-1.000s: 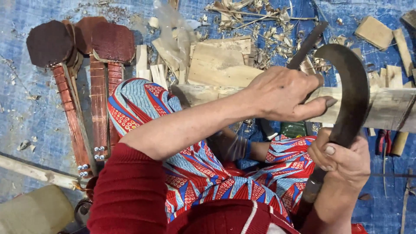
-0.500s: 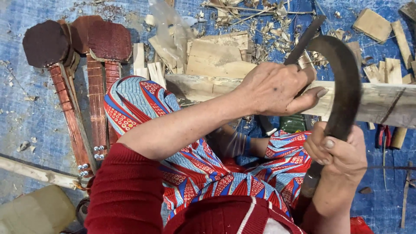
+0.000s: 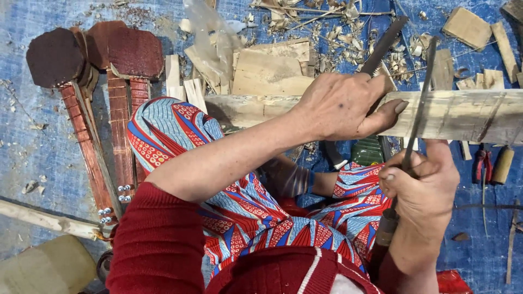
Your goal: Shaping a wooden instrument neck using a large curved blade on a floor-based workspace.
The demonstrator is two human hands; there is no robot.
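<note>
My left hand (image 3: 340, 106) clamps the wooden beam (image 3: 463, 115), long axis running left-right; right hand (image 3: 422, 188) fist-grips the curved blade (image 3: 418, 117) crossing it upright, just beside my left thumb.

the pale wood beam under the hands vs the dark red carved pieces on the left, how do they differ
The pale wood beam is raw, rough and light; the dark red carved pieces are stained and shaped, with broad heads and long necks. The beam lies crosswise, gripped by the left hand, while the right hand holds a curved blade over it; the carved pieces lie lengthwise, untouched. Both are wooden, over the blue tarp.
</note>
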